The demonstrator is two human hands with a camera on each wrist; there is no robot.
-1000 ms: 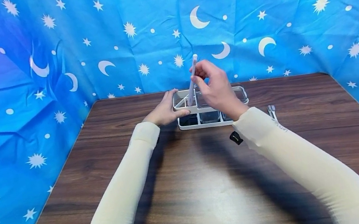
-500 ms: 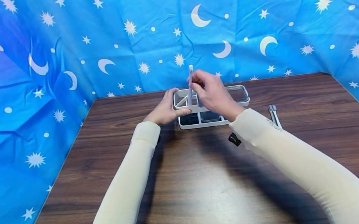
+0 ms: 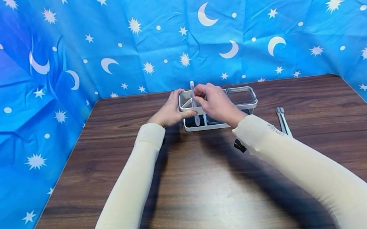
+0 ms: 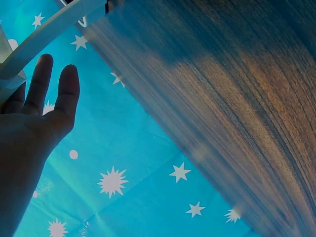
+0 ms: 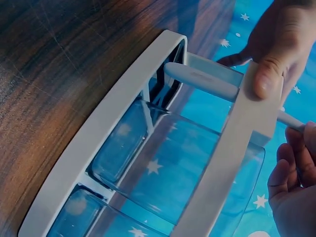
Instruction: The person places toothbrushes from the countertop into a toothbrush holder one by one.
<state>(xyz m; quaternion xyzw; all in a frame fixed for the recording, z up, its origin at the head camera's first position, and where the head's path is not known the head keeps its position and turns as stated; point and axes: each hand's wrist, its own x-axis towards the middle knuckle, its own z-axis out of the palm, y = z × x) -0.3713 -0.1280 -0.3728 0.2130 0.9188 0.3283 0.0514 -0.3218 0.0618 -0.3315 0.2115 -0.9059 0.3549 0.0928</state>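
Wood tabletop (image 3: 197,197); toothbrush (image 5: 202,80) has sunk lower through the rack (image 5: 224,163).

You're in a makeshift draped booth; whether home or studio, you cannot tell. Blue moon-and-star fabric (image 3: 168,24) runs from nine through twelve to three o'clock around your wood-grain table (image 3: 195,185).

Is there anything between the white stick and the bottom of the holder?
Nothing visible: the white stick, held by the right hand, passes through the holder's upper frame, its lower end near the base; contact is unclear.
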